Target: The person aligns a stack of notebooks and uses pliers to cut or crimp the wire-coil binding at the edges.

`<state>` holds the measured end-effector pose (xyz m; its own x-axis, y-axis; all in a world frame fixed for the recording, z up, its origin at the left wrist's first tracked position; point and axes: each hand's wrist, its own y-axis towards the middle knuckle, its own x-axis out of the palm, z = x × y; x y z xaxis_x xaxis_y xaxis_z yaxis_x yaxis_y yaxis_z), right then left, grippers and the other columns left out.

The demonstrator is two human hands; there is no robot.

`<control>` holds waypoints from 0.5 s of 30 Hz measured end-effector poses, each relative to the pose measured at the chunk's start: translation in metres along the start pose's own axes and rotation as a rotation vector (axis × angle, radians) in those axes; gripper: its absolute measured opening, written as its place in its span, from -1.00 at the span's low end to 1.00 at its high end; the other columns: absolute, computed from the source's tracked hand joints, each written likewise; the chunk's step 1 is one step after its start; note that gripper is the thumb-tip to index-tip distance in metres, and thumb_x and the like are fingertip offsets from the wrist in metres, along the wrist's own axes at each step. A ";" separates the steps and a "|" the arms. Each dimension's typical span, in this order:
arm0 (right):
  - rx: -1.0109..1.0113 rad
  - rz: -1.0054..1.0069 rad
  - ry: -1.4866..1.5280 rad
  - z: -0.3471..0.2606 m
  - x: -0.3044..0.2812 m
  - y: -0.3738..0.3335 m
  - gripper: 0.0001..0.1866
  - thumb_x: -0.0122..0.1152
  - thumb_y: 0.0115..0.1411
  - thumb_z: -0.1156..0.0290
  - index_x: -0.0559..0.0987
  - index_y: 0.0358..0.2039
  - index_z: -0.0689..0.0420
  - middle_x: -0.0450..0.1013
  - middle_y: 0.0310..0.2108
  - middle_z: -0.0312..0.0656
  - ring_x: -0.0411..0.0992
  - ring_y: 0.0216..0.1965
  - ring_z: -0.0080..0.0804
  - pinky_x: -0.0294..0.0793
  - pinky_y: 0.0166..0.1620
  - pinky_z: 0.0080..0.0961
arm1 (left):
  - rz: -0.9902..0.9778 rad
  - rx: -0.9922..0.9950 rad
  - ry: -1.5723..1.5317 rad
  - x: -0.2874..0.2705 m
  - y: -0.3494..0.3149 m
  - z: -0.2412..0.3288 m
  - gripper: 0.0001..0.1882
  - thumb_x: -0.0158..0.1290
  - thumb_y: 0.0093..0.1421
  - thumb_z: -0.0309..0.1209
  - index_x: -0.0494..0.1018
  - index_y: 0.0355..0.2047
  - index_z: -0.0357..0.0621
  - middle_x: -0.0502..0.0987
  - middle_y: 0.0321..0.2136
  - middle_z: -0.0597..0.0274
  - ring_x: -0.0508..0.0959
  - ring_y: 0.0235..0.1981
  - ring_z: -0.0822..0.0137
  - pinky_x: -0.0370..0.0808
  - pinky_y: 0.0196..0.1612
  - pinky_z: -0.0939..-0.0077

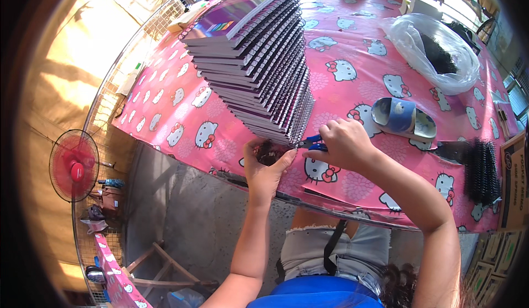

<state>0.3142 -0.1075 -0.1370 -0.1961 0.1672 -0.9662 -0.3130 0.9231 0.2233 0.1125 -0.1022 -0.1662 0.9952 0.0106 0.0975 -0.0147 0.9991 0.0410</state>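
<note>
A tall, leaning stack of spiral notebooks (264,71) rises on the pink patterned tablecloth (341,93), black coils facing right and a purple cover on top. My right hand (344,142) is closed around blue-handled pliers (315,139). Their jaws point left, at the coil end by the stack's near lower corner. Just left of the jaws is my left hand (264,170), its fingers and thumb curled around a dark brown patch at that corner. What exactly it grips there is too shadowed to tell.
Right of the pliers lies a slipper (405,118) with a blue strap. A bundle of black coils (482,170) sits by the right edge, near cardboard boxes (513,178). Farther back, a clear plastic bag (463,68) holds more black coils. A red fan (76,170) stands at left.
</note>
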 end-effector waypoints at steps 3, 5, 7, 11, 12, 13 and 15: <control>0.091 -0.223 0.107 -0.002 -0.003 0.001 -0.29 0.17 0.06 -0.34 0.59 -0.47 0.21 0.50 -0.54 -0.15 0.53 -0.48 -0.21 0.47 -0.36 -0.32 | -0.028 0.001 -0.092 -0.002 0.001 -0.001 -0.50 0.28 0.05 -0.62 0.28 -0.06 -0.26 0.55 -0.28 0.13 0.55 -0.42 0.50 0.46 -0.56 0.71; 0.113 -0.239 0.115 0.001 -0.005 -0.002 -0.31 0.17 0.07 -0.32 0.60 -0.49 0.20 0.50 -0.58 -0.14 0.53 -0.50 -0.20 0.48 -0.39 -0.30 | -0.039 0.006 -0.081 -0.006 0.000 -0.001 -0.49 0.29 0.04 -0.62 0.28 -0.06 -0.26 0.55 -0.29 0.13 0.55 -0.43 0.51 0.46 -0.56 0.71; 0.024 -0.037 0.063 0.007 -0.005 -0.005 -0.32 0.18 0.07 -0.30 0.59 -0.53 0.20 0.49 -0.62 -0.14 0.54 -0.55 -0.18 0.49 -0.44 -0.28 | -0.046 -0.019 -0.039 -0.009 0.000 0.000 -0.49 0.30 0.04 -0.60 0.27 -0.06 -0.26 0.54 -0.28 0.14 0.53 -0.42 0.52 0.48 -0.51 0.69; -0.168 0.355 -0.048 0.008 0.001 -0.004 -0.34 0.21 0.07 -0.29 0.58 -0.58 0.19 0.49 -0.65 -0.14 0.54 -0.57 -0.16 0.49 -0.47 -0.26 | -0.018 0.054 0.158 -0.005 0.000 -0.006 -0.46 0.33 0.01 -0.57 0.28 -0.05 -0.25 0.53 -0.30 0.19 0.51 -0.43 0.55 0.46 -0.51 0.70; -0.153 0.303 -0.061 0.007 0.002 -0.003 -0.34 0.22 0.06 -0.28 0.58 -0.58 0.19 0.49 -0.64 -0.15 0.54 -0.56 -0.16 0.49 -0.46 -0.26 | -0.003 0.110 0.210 -0.003 0.001 -0.008 -0.45 0.34 0.00 -0.57 0.29 -0.05 -0.24 0.54 -0.32 0.19 0.51 -0.45 0.56 0.44 -0.55 0.72; -0.064 0.167 0.012 0.005 0.003 -0.003 -0.35 0.23 0.05 -0.28 0.58 -0.56 0.19 0.50 -0.60 -0.15 0.54 -0.50 -0.17 0.48 -0.40 -0.27 | -0.001 0.151 0.231 -0.002 0.002 -0.011 -0.45 0.35 -0.01 -0.57 0.30 -0.06 -0.24 0.54 -0.31 0.20 0.51 -0.45 0.55 0.45 -0.53 0.70; 0.128 -0.227 0.137 0.003 0.002 -0.003 -0.36 0.26 0.02 -0.28 0.59 -0.51 0.18 0.51 -0.51 -0.15 0.53 -0.39 -0.20 0.46 -0.28 -0.29 | 0.008 0.232 0.271 -0.001 0.003 -0.014 -0.45 0.37 -0.03 -0.55 0.31 -0.08 -0.23 0.54 -0.31 0.21 0.51 -0.45 0.55 0.47 -0.49 0.68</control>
<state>0.3177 -0.1093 -0.1401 -0.2608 -0.0885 -0.9613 -0.2453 0.9692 -0.0226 0.1123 -0.0990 -0.1798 0.9840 0.0604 -0.1676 -0.0133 0.9630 0.2692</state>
